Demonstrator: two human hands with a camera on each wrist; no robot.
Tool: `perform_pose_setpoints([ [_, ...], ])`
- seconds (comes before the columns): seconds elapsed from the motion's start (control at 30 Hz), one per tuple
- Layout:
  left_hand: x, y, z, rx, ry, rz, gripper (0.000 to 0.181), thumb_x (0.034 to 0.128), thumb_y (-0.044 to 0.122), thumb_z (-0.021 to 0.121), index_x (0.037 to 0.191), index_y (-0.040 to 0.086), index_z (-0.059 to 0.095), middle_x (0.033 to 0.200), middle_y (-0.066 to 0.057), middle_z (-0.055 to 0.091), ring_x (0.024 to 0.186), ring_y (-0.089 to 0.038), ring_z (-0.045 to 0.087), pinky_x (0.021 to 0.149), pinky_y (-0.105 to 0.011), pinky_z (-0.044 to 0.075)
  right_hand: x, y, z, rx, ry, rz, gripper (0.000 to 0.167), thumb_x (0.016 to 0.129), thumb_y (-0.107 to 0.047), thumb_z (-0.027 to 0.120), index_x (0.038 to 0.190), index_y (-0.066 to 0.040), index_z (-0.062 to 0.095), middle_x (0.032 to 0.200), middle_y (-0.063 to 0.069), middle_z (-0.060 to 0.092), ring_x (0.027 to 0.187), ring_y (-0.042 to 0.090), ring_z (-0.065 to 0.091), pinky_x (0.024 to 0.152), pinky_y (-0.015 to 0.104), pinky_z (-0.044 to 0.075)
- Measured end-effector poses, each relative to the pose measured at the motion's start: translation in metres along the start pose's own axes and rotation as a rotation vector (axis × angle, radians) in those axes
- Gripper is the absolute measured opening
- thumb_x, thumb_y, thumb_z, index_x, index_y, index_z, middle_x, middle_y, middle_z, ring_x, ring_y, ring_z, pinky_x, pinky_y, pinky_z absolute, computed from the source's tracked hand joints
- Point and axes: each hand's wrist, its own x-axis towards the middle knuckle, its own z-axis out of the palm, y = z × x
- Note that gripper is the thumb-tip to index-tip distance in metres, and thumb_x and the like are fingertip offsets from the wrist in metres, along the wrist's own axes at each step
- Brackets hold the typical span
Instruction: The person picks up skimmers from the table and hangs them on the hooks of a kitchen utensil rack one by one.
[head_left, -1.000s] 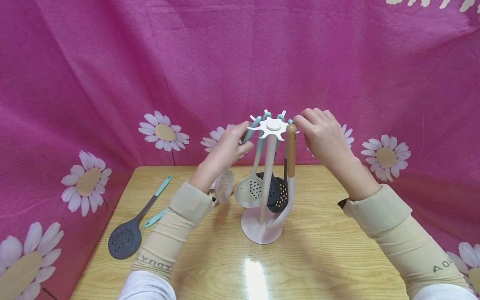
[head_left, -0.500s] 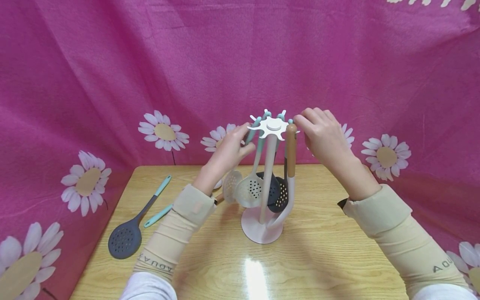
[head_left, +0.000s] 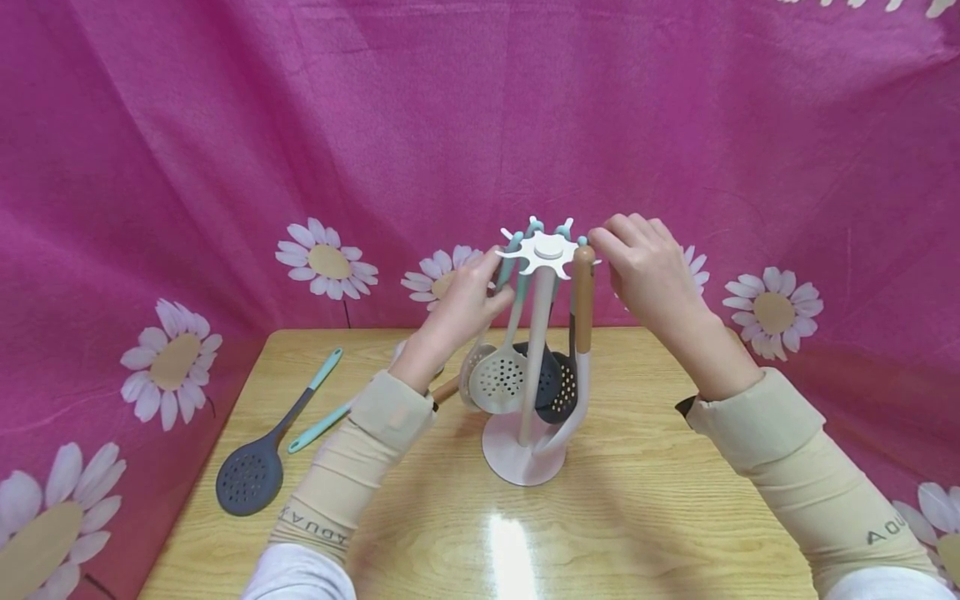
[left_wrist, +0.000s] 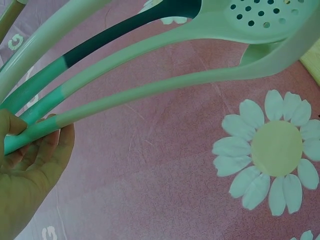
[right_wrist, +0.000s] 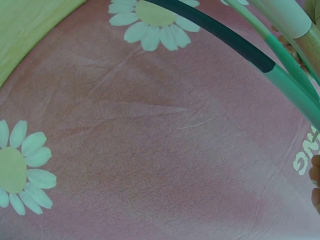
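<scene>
Nearest, the wooden table (head_left: 645, 500) supports a black slotted turner (head_left: 250, 479), lying flat at the left; beside it, a mint handle (head_left: 318, 429) runs beneath the left forearm (head_left: 322, 492) in view. The base (head_left: 502, 458) of the utensil stand (head_left: 536, 358) rests on the table. A brown-handled utensil (head_left: 582, 300) hangs on the stand's near right side. The left hand (head_left: 461, 304) is closed in a pinch, thumb against fingers, on the mint end of a pale utensil (left_wrist: 150, 89), at the stand's left side beside a prong (head_left: 516, 256). The right hand (head_left: 645, 262) is partly curled at the opposite rim; whether it grips anything cannot be told. Recommended handling: pinch high, align the handle's tip with the prong, let the utensil's head hang free of its neighbours, and steady the stand opposite to prevent tipping. The flowered cloth (head_left: 450, 125) stands behind.
</scene>
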Motion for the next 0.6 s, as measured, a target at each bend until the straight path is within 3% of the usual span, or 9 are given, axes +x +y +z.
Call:
perform_pose_setpoints([
  [0.6, -0.001, -0.001, 0.0031, -0.03, 0.006, 0.007, 0.019, 0.0819, -0.003, 0.05, 0.101, 0.001, 0.05, 0.087, -0.011, 0.059, 0.089, -0.022, 0.059, 0.078, -0.025, 0.05, -0.0007, 0.001, 0.0013, 0.008, 0.014, -0.006, 0.028, 0.071, 0.022, 0.044, 0.086, 0.0, 0.054, 0.078, 0.014, 0.054, 0.068, 0.03, 0.049, 0.058, 0.036, 0.038],
])
